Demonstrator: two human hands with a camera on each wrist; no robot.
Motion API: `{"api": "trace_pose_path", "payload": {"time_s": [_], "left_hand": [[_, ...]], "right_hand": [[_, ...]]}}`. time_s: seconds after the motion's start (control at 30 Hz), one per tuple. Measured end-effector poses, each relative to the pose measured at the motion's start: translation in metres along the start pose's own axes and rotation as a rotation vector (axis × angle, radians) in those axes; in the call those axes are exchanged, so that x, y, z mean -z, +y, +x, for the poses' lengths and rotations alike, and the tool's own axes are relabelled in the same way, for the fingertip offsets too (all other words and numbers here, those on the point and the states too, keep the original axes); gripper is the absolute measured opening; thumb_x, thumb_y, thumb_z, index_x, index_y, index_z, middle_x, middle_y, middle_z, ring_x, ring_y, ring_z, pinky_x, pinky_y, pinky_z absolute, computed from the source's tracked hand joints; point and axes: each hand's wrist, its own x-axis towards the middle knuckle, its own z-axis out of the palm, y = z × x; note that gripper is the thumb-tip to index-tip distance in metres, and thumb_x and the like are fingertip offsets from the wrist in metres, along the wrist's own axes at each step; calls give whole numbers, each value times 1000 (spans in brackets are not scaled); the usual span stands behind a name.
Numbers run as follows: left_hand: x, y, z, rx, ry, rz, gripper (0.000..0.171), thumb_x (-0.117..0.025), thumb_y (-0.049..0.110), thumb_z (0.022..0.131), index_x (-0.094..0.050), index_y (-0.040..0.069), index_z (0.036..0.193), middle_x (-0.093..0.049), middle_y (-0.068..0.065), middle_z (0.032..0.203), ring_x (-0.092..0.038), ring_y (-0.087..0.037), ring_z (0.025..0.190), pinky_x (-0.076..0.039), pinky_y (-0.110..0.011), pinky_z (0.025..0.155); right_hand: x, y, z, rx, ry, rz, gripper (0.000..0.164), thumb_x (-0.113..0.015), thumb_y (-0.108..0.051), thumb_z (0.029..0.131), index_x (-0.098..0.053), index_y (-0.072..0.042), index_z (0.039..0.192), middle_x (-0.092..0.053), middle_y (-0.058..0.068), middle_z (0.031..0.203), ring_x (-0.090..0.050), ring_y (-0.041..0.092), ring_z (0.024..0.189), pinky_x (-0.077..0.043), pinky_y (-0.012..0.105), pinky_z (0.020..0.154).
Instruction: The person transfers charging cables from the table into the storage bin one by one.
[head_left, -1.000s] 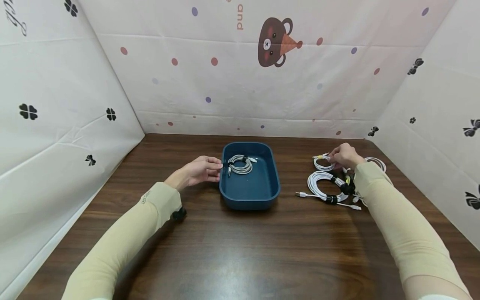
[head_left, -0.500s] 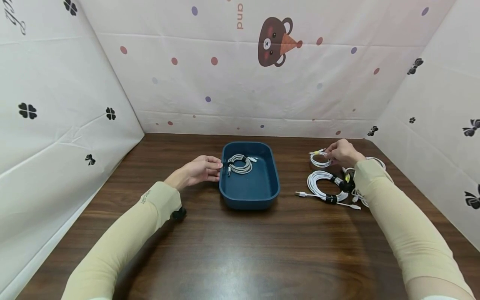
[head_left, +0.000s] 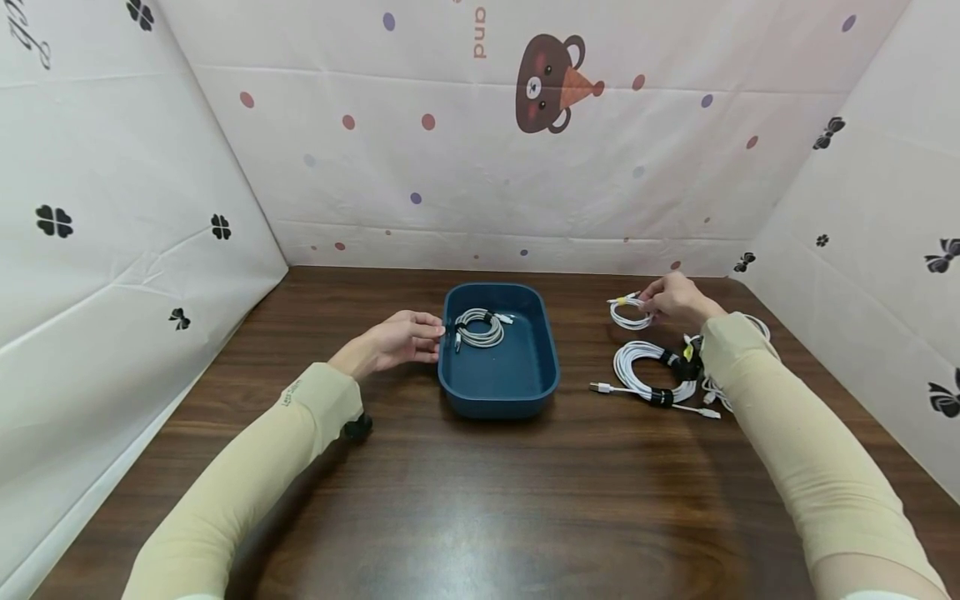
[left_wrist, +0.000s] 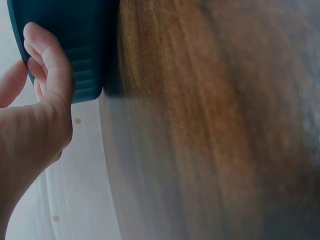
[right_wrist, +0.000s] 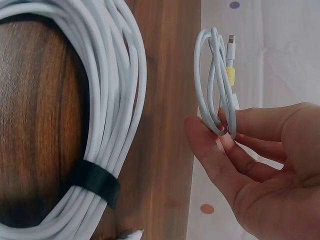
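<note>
A small coil of white charging cable (head_left: 628,317) with a yellow band hangs from my right hand (head_left: 675,298). Thumb and fingers pinch the lower side of the loop in the right wrist view, where its metal connector (right_wrist: 231,47) points up. At the left wall of a dark blue plastic bin (head_left: 498,408), my left hand (head_left: 401,340) holds the rim. Seen from the left wrist, the index finger (left_wrist: 52,52) lies along the bin's ribbed outer wall, with the thumb at the rim. Inside the bin lies a coiled grey cable (head_left: 483,337) with black ties.
On the right of the brown wooden table (head_left: 450,500), a larger coiled white cable (head_left: 633,367) with black straps lies below my right hand. Another white cable (head_left: 757,325) lies partly hidden behind the right forearm. Printed white sheets (head_left: 450,167) enclose the back and sides.
My right hand has moved left and slightly back with the small white cable, away from the other cables. My left hand and the bin have stayed in place.
</note>
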Motion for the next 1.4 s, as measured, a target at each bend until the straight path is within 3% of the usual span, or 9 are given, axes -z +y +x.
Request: {"api": "trace_pose_path", "payload": {"time_s": [0.6, 0.8, 1.23, 1.4], "left_hand": [[0, 0, 2, 4, -10, -14, 38, -52, 8, 99, -40, -8, 131, -65, -7, 87, -64, -15, 73, -59, -30, 71], [-1, 1, 2, 1, -12, -13, 35, -53, 9, 99, -41, -7, 128, -65, -6, 87, -64, -15, 73, -59, -31, 72], [-1, 1, 1, -1, -12, -13, 30, -52, 8, 99, -43, -6, 125, -64, -6, 86, -63, -14, 72, -59, -30, 71], [0, 0, 1, -9, -13, -18, 32, -52, 7, 99, -42, -7, 126, -64, -6, 87, -64, -15, 72, -59, -30, 70]], "right_hand": [[-6, -25, 2, 69, -33, 46, 29, -61, -2, 91, -59, 20, 109, -65, -1, 65, -62, 8, 56, -54, 24, 56], [-6, -33, 5, 89, -30, 34, 27, -61, -1, 90, -60, 19, 109, -64, -2, 66, -59, 5, 56, -51, 19, 54], [-7, -54, 6, 62, -41, 35, 26, -62, -4, 91, -62, 15, 109, -66, -1, 64, -63, 9, 53, -52, 22, 55], [-9, -63, 7, 105, -38, 21, 26, -63, -2, 89, -63, 16, 107, -67, -1, 65, -60, 5, 51, -52, 20, 52]]}}
